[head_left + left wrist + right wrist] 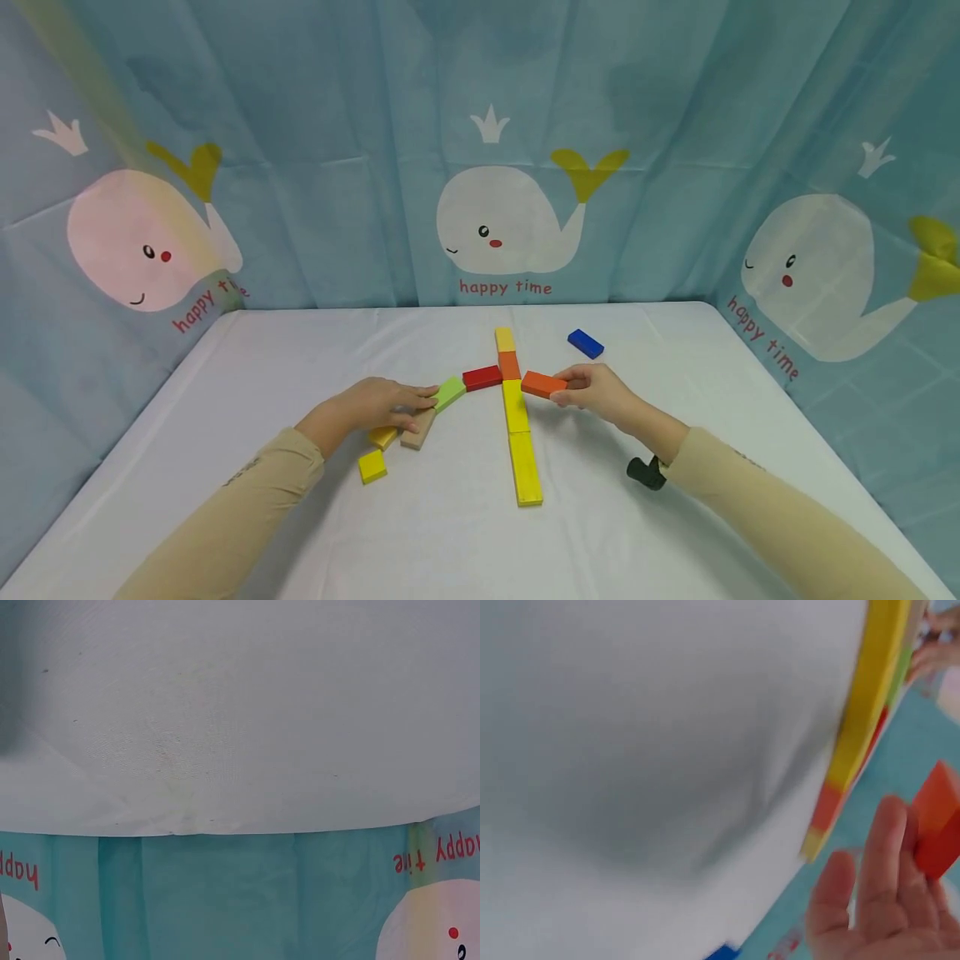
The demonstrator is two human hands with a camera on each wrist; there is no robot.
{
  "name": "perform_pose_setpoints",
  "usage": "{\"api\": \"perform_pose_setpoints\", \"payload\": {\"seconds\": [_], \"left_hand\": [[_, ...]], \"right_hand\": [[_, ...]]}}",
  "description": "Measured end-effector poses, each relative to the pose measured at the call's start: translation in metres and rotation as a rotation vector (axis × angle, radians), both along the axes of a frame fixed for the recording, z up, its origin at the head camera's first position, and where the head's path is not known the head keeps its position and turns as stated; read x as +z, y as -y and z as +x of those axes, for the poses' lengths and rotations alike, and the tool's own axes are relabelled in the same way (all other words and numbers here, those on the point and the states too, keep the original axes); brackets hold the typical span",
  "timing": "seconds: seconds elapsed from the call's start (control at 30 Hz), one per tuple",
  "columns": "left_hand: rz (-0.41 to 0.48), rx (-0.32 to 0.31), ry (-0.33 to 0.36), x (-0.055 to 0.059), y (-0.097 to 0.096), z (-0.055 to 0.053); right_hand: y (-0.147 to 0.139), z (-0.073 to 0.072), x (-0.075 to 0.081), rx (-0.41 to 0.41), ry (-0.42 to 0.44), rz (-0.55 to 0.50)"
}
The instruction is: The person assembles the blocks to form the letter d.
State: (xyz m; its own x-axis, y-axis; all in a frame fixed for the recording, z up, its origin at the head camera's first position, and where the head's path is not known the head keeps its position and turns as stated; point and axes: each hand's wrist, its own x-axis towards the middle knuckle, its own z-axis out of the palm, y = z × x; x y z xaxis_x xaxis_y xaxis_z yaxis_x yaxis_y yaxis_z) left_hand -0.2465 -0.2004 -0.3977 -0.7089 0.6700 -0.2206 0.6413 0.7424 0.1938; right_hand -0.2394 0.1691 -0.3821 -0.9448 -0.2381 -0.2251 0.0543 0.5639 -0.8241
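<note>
My right hand (600, 393) pinches an orange block (543, 384) between thumb and fingers, just right of the block column. In the right wrist view that orange block (939, 817) shows at the right edge beside the fingers. My left hand (378, 405) reaches over a plain wooden block (420, 432), its thumb on that block and its extended fingertips at the lower end of a light green block (450, 393). The green block leads up to a red block (482, 378), which meets the column at a darker orange block (509, 365). The left wrist view shows no hand.
Two long yellow blocks (516, 407) form the column's lower part, with a short yellow block (505, 339) at its top. Loose yellow pieces (372, 467) lie below the left hand. A blue block (586, 343) lies back right. A curtain (337, 208) surrounds the white table (450, 542).
</note>
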Motion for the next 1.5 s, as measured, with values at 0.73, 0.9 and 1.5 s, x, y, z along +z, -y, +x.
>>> {"api": "perform_pose_setpoints", "payload": {"seconds": [0.73, 0.9, 1.5], "left_hand": [[-0.047, 0.009, 0.007, 0.002, -0.001, -0.001], [-0.054, 0.015, 0.017, 0.004, -0.001, 0.000], [-0.022, -0.005, 0.006, 0.001, -0.001, -0.001]], "right_hand": [[0.085, 0.072, 0.003, -0.060, 0.120, -0.242], [0.102, 0.085, -0.005, 0.035, 0.112, -0.239], [0.132, 0.082, -0.015, 0.346, -0.020, 0.100]]}}
